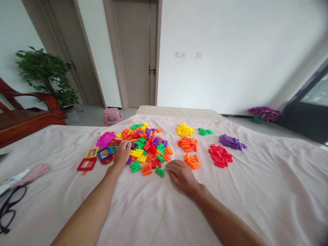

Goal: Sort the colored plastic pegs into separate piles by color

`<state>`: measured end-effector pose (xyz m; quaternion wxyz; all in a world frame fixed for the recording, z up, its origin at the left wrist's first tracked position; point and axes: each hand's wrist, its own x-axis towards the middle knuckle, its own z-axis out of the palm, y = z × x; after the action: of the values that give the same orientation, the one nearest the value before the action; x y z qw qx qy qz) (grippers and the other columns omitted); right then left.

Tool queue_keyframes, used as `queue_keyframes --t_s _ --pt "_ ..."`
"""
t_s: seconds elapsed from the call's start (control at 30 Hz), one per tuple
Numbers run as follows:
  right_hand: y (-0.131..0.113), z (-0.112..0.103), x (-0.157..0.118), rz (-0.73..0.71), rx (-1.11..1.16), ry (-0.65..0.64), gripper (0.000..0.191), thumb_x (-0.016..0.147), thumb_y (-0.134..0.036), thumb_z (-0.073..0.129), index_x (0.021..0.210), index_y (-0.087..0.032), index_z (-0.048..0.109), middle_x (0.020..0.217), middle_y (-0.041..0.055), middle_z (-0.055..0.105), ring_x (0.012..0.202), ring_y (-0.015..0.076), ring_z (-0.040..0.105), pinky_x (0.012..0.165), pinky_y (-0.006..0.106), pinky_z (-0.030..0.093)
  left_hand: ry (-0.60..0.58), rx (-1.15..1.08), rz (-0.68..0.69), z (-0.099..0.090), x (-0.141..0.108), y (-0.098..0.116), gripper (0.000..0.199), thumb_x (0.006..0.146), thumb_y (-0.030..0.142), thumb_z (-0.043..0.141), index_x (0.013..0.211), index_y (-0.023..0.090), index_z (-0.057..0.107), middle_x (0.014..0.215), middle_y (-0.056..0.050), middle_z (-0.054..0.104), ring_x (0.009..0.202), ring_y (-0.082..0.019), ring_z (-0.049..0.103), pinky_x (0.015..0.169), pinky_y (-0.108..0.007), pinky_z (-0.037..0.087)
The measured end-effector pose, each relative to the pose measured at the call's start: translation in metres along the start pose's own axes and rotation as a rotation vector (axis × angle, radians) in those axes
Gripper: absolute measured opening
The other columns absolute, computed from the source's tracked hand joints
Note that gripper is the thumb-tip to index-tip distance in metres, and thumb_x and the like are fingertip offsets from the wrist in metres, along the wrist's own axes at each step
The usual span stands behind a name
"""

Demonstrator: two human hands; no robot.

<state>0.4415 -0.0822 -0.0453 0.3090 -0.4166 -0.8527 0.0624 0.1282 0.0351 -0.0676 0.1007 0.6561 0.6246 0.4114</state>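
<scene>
Mixed heap of small plastic pieces (153, 149), in red, orange, yellow, green and purple, lying at the middle of a pale pink cloth (143, 212) with loose groups along its near edge. Left hand (123, 153): at the heap's left edge, fingers bent against it; how far its grip is open, and whether it has hold of a piece, cannot be told. Right hand (182, 176): palm down, low over the cloth, fingertips just beside a green group (160, 171); fingers loosely curved, their undersides hidden, so hold and opening cannot be told. Sorted piles, right of the heap: yellow pile (184, 130), farthest; two orange piles, far (188, 144) and near (192, 161); small green pile (205, 131); red pile (220, 156); purple pile (232, 142), outermost. Left of the heap: magenta scalloped piece (105, 139); red square frame (85, 169); yellow frame (89, 152); blue frame (99, 154). Far left, near side: dark-rimmed glasses (9, 205), beside a pink article (36, 172). Beyond the cloth: pink stool (112, 117), on the floor.
</scene>
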Motion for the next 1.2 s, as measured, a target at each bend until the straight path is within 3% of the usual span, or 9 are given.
queue_keyframes --t_s 0.3,0.53,0.67,0.77,0.87,0.97,1.07,1.2 --pt "-0.015 0.001 0.000 0.049 -0.035 -0.019 0.025 0.088 -0.033 0.065 0.110 -0.024 0.068 0.098 0.0054 0.073 0.089 0.0219 0.065 0.079 0.035 0.043 -0.034 -0.077 -0.027 -0.010 0.003 -0.015 0.039 0.091 0.041 0.037 0.101 0.020 0.068 0.118 -0.008 0.071 0.119 -0.022 0.061 0.108 -0.036 0.043" --pt "-0.021 0.010 0.005 0.058 0.024 -0.033 0.012 0.093 -0.028 0.060 0.101 -0.024 0.069 0.091 0.0042 0.072 0.086 0.0192 0.065 0.078 0.030 0.045 0.022 -0.219 -0.130 -0.006 -0.001 -0.022 0.044 0.088 0.044 0.045 0.121 0.017 0.059 0.127 -0.011 0.068 0.118 -0.023 0.063 0.106 -0.036 0.045" --pt "-0.019 0.009 0.001 0.084 0.167 0.051 0.019 0.094 -0.024 0.054 0.107 -0.024 0.067 0.098 0.0055 0.071 0.089 0.0183 0.064 0.080 0.029 0.049 -0.011 -0.146 -0.144 -0.010 -0.003 -0.019 0.042 0.089 0.043 0.044 0.118 0.020 0.063 0.124 -0.008 0.070 0.116 -0.024 0.064 0.106 -0.038 0.045" --pt "-0.009 0.001 0.003 0.157 0.255 0.144 0.021 0.094 -0.027 0.053 0.109 -0.022 0.067 0.096 0.0049 0.070 0.078 0.0159 0.063 0.070 0.026 0.050 -0.022 -0.111 -0.131 -0.010 -0.001 -0.020 0.042 0.088 0.043 0.044 0.117 0.021 0.065 0.123 -0.007 0.070 0.115 -0.025 0.064 0.105 -0.039 0.046" --pt "0.020 -0.019 0.012 0.294 0.262 0.314 0.022 0.093 -0.033 0.055 0.105 -0.021 0.068 0.092 0.0045 0.071 0.076 0.0165 0.064 0.068 0.027 0.050 -0.032 -0.103 -0.093 -0.006 0.003 -0.027 0.043 0.088 0.043 0.045 0.117 0.020 0.065 0.123 -0.008 0.069 0.118 -0.025 0.062 0.107 -0.038 0.044" --pt "0.074 -0.053 0.028 0.445 0.173 0.421 0.028 0.092 -0.038 0.053 0.104 -0.019 0.069 0.092 0.0049 0.073 0.081 0.0195 0.066 0.072 0.029 0.050 -0.052 -0.095 -0.063 -0.001 0.006 -0.033 0.042 0.088 0.043 0.045 0.117 0.019 0.065 0.125 -0.009 0.068 0.121 -0.025 0.060 0.108 -0.039 0.042" --pt "0.143 -0.094 0.041 0.612 -0.047 0.382 0.033 0.092 -0.037 0.048 0.101 -0.016 0.071 0.088 0.0066 0.073 0.079 0.0207 0.066 0.070 0.029 0.048 -0.058 -0.087 -0.063 0.001 0.008 -0.035 0.042 0.089 0.043 0.045 0.117 0.019 0.065 0.127 -0.010 0.067 0.123 -0.026 0.059 0.109 -0.040 0.041" --pt "0.220 -0.134 0.045 0.961 -0.354 0.263 0.037 0.091 -0.035 0.048 0.115 -0.019 0.071 0.106 0.0092 0.074 0.095 0.0236 0.067 0.075 0.028 0.047 -0.056 -0.081 -0.064 0.001 0.009 -0.034 0.042 0.087 0.044 0.046 0.114 0.019 0.066 0.124 -0.009 0.069 0.120 -0.026 0.061 0.107 -0.039 0.043"
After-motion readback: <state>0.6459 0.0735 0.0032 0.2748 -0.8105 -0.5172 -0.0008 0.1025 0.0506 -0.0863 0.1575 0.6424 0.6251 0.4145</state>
